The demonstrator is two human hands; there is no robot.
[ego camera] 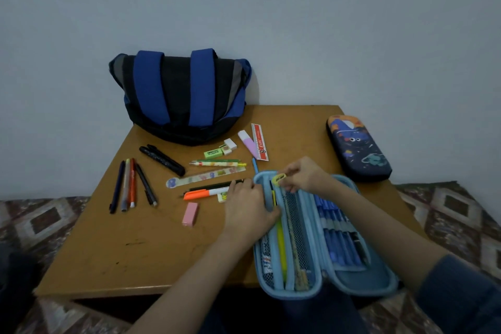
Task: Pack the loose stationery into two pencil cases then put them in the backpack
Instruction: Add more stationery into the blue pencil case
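A light blue pencil case (pixel 349 283) lies open at the table's front right, with pens and a yellow marker inside. My right hand (pixel 305 173) pinches a small yellow sharpener (pixel 279 179) over the case's far end. My left hand (pixel 248 211) rests on the case's left edge, its fingers holding the flap. A dark blue space-print pencil case (pixel 357 148) lies shut at the far right. The blue and black backpack (pixel 180 96) stands at the back against the wall. Loose stationery is spread between them: pens (pixel 130 184), rulers (pixel 206 176), erasers (pixel 221 150), an orange marker (pixel 203 193).
The wooden table (pixel 135 247) is small and low, with a patterned rug (pixel 447 206) around it. A pink eraser (pixel 190 214) lies near the middle. A black pen (pixel 162 159) and a purple highlighter (pixel 249 144) lie in front of the backpack.
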